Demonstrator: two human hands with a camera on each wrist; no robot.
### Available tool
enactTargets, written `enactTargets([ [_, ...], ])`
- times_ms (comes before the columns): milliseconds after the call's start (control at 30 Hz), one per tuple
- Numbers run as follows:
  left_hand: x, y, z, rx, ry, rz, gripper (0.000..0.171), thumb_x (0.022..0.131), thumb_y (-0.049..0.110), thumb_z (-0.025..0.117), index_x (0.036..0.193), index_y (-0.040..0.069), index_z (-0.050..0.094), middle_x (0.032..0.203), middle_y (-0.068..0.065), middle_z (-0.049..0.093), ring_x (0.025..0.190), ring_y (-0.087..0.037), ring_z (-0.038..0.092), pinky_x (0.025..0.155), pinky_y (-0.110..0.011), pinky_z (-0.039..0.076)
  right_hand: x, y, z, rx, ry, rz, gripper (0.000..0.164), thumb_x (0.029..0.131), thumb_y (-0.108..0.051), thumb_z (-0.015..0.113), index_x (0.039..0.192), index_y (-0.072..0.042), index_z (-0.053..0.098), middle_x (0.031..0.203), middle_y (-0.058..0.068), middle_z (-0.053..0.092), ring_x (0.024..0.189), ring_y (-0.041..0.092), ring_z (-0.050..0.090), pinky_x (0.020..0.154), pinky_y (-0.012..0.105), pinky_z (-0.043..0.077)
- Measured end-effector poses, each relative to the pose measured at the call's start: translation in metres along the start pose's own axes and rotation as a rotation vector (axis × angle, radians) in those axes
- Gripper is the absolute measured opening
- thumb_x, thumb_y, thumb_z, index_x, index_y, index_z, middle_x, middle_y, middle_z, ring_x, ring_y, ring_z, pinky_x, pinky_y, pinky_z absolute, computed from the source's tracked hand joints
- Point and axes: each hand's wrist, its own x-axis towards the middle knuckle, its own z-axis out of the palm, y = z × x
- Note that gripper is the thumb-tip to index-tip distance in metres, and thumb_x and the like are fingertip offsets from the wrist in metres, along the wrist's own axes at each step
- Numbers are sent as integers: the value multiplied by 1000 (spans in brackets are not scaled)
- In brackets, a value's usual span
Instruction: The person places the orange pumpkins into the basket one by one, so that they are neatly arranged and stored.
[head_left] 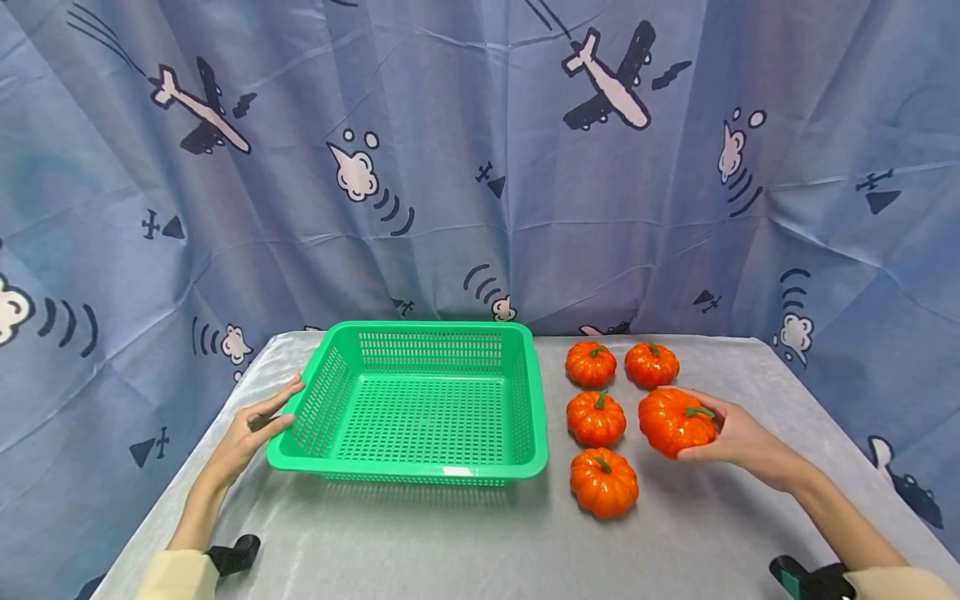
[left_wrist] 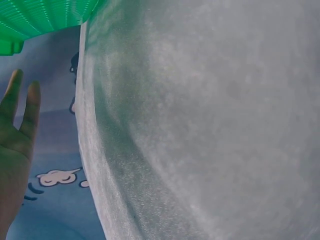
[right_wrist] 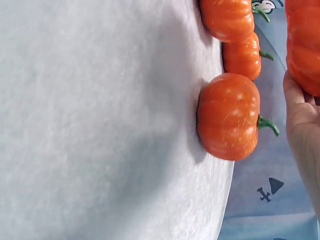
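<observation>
A green plastic basket (head_left: 375,468) with slotted walls and floor stands on the table, nothing in it. At its left side is my left hand (head_left: 251,429), fingers extended, fingertips right at the rim; the left wrist view shows two straight fingers (left_wrist: 31,107) just below the basket's edge. My right hand (head_left: 750,437) grips a glossy orange pumpkin (head_left: 667,423) with a green stem, thumb below and fingers behind it. The right wrist view shows this pumpkin (right_wrist: 304,47) lifted above the tabletop, cut off by the frame edge.
Several similar small pumpkins sit between basket and right hand: a front one (head_left: 603,483), a middle one (head_left: 596,419) and two at the back, left (head_left: 590,365) and right (head_left: 652,365). A pale cloth covers the table (head_left: 450,542). Behind hangs a blue curtain (head_left: 450,100) printed with airplanes.
</observation>
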Motion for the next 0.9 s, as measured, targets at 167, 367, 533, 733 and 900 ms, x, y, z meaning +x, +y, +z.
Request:
enactTargets([
  [167,-1,0,0,2,1,-8,49,96,3,52,144,3,42,153,-15,29,135,6,29,99,-10,30,7,-6,6,8,2,-26,81,79,-13,77,144,7,32,134,26,47,100,4,55,82,23,50],
  [367,-1,-1,-1,2,4,-9,49,96,4,51,144,3,42,154,-12,29,135,5,29,99,-9,30,16,-14,11,4,-5,-10,82,80,-16,77,145,5,32,132,26,49,106,20,54,82,25,50],
  [533,0,-2,0,-2,8,-15,49,96,4,51,144,3,42,154,-15,28,135,5,28,99,-9,30,23,-20,14,-1,0,-11,83,78,-16,78,145,4,33,128,24,52,105,26,54,81,29,51],
  [733,0,-2,1,-15,9,-38,49,96,5,52,144,4,43,154,-15,28,136,5,28,99,-9,29,28,-26,17,-23,1,-13,83,78,-20,79,145,2,34,127,24,50,107,33,51,81,34,51],
  [900,-1,-1,1,-19,9,-22,48,96,4,51,144,2,42,154,-14,28,136,5,27,100,-9,29,34,-31,19,-35,-3,-8,84,79,-22,79,146,0,34,131,24,49,110,34,51,84,37,50],
])
